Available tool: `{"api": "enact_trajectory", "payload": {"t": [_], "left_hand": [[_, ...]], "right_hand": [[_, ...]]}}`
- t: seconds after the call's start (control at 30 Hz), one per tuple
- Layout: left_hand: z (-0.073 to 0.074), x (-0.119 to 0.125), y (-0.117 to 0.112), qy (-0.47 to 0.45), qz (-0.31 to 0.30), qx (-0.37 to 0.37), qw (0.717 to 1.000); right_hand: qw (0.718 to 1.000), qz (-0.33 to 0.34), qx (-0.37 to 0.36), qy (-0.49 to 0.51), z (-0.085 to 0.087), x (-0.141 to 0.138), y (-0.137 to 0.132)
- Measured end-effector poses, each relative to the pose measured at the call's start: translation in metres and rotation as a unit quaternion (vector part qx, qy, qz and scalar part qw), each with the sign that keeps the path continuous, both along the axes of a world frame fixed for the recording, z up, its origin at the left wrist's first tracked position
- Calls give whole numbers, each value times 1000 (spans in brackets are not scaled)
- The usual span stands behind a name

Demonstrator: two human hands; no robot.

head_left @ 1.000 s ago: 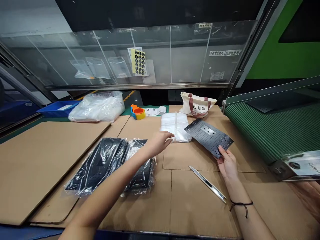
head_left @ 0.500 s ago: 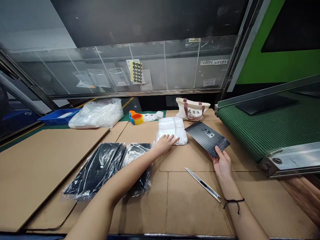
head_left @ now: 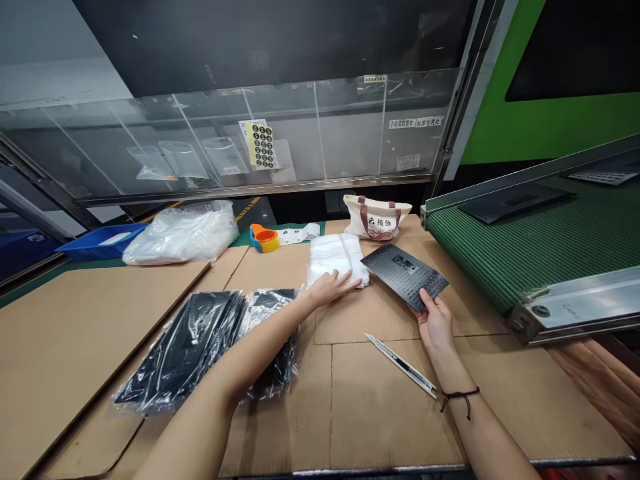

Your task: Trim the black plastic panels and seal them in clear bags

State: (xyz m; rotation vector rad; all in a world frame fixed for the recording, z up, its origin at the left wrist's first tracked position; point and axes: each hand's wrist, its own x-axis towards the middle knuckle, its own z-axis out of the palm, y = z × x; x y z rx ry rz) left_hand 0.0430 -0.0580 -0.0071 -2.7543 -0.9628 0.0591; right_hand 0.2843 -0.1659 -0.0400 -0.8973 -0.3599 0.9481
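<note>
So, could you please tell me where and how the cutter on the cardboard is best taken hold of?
I'd pinch the cutter across its long sides near the blunt end, from above and the left: it lies flat, its tapered tip pointing forward-left, with the right wrist close beside that blunt end.

Left hand [head_left: 327, 288] palm down, fingers [head_left: 349, 285] spread; right hand [head_left: 435, 325] gripping (thumb [head_left: 427, 300] uppermost), forearm [head_left: 480, 420] angled inward.

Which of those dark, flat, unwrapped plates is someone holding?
The black rectangular slotted plate in the person's right hand; the two other unwrapped plates lie on the green ribbed conveyor belt.
</note>
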Motion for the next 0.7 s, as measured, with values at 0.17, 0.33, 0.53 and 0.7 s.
{"api": "enact_trajectory", "payload": {"t": [0.17,0.33,0.53,0.7], "left_hand": [[4,-1,3,3,-24,-23,999],[8,7,12,-19,-55,-61,996],[1,8,21,-44,-78,-137,987],[-2,8,19,-131,-48,-201,970]], "right_hand": [[1000,-13,-4,9,-2,2,1],[1000,-18,-3,6,-3,3,2],[1000,-19,-4,4,-3,4,0],[1000,-28,-8,9,-3,5,1]]}}
